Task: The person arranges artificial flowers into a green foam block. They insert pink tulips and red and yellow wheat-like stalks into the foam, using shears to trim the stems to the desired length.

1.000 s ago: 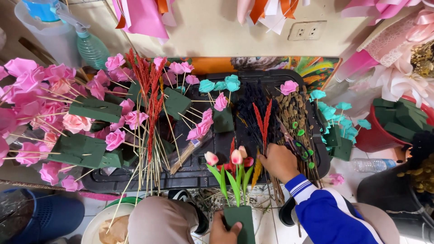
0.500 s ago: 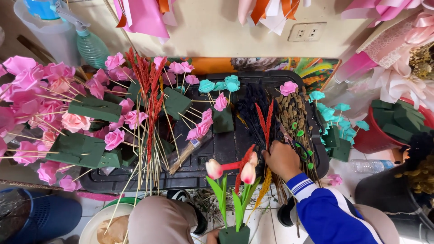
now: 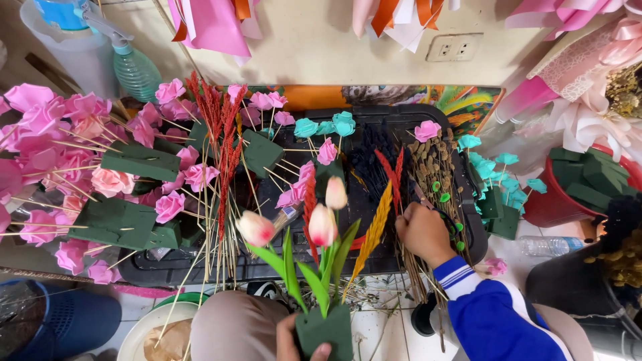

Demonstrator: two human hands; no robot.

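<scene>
My left hand [image 3: 294, 342] grips a dark green foam block [image 3: 326, 331] at the bottom centre. Out of the block stand three pink tulips [image 3: 323, 224] with green leaves, a red spike and a yellow spike [image 3: 374, 227]. My right hand [image 3: 422, 232], in a blue sleeve with white stripes, rests among thin brown dried stems [image 3: 438, 174] lying on a black tray [image 3: 374, 160]; its fingers are closed around some of those stems.
Pink paper roses on sticks in green foam blocks [image 3: 137, 160] fill the left. Teal paper roses [image 3: 334, 125] and red dried spikes [image 3: 221, 134] lie on the tray. A spray bottle [image 3: 130, 67] stands top left, a red pot with foam [image 3: 568, 187] right, a dark bucket [image 3: 602, 287] lower right.
The foam block with tulips has been lifted and brought closer to the camera, tilting. My right hand has stayed on the dried stems.
</scene>
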